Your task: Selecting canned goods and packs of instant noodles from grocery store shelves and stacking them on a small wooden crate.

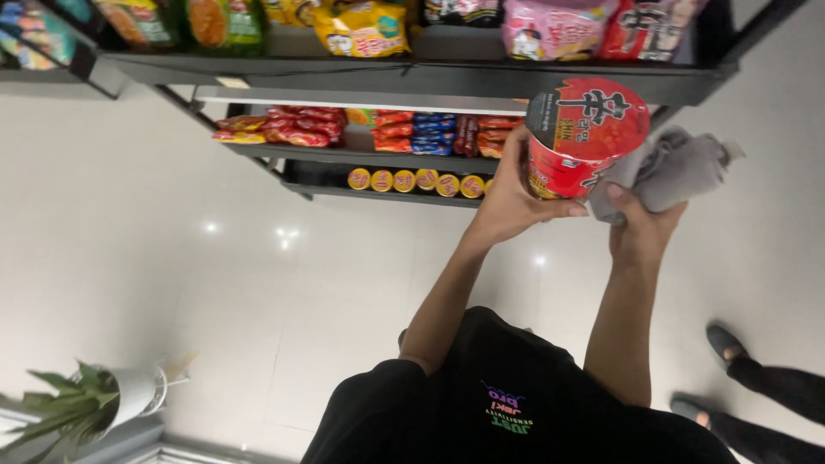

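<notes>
Upper right of the frame: the left hand [516, 193] wraps the side of 1 red noodle cup [577, 137], likely light, stiff, crushable; the right hand [640, 225] clutches a soft grey cloth [679, 167].

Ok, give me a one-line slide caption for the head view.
Left hand holds a red instant noodle cup while the right hand presses a grey cloth against it, before stocked shelves.

open air lies to the left above the pale floor [215, 283], with nothing in the way down to the potted plant [77, 408] at the lower left. ahead, the black shelf rack [412, 82] blocks the way, its levels packed with snack packets [284, 127] and yellow tins [412, 180]. at the lower right another person's feet [730, 369] narrow the floor.
</notes>
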